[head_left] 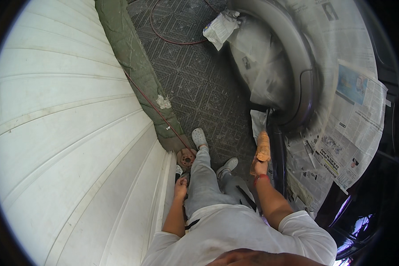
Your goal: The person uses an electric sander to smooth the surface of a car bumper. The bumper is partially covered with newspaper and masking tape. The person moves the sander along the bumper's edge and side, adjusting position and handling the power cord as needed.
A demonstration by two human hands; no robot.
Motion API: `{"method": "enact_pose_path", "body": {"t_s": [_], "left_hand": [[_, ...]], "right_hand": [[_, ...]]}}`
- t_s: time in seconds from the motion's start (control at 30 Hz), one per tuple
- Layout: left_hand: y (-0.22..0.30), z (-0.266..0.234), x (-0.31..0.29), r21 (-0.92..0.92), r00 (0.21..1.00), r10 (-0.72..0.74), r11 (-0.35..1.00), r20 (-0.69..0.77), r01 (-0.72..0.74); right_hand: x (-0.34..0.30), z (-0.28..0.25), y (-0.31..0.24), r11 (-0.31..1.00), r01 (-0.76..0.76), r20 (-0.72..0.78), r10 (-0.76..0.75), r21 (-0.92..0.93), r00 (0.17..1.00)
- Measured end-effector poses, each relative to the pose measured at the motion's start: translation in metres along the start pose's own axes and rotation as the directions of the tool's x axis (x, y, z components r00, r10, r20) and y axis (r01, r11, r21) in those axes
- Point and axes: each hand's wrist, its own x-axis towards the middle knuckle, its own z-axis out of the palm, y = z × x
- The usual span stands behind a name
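- seen from the middle of the view, a person's right hand [259,167] at four o'clock is clamped around the near end of a lumpy orange-brown object [264,147], a red band [261,177] circling the wrist.
- the object sits just past three o'clock, its far end pointing toward twelve — a pale paper strip [258,120] shows just beyond it.
- toward seven o'clock, the left hand [180,189] hangs low with fingers bent; whether they close on the small dark item beside them, one cannot tell.
- at two o'clock curves a grey wheel arch [307,84], sheets of newspaper [357,133] spread over the dark vehicle body at three, more paper [259,57] inside the arch.
- a rusty round disc [187,157] lies at seven o'clock, near a grey clog [198,138] on the person's left foot.
- a thin red hose [157,110] runs along a green cloth [139,62] at ten o'clock; white panels [75,128] fill nine — crumpled paper [221,29] rests at twelve on the gridded floor [186,75].
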Motion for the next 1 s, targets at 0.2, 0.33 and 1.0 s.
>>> {"method": "enact_pose_path", "body": {"t_s": [0.2,0.33,1.0], "left_hand": [[0.016,-0.003,0.01,0.005,0.998,0.057,0.998,0.01,-0.057],[0.048,0.011,0.012,-0.029,0.996,0.071,0.997,0.057,-0.069],[0.206,0.157,-0.065,0.161,0.682,0.246,0.865,0.689,-0.475]], "right_hand": [[0.007,-0.002,0.01,0.999,-0.046,0.085,0.047,-0.017,0.995],[0.018,-0.01,0.063,0.961,0.038,-0.155,-0.083,-0.275,0.985],[-0.099,0.036,-0.077,0.94,0.303,0.151,-0.326,0.154,0.933]]}}
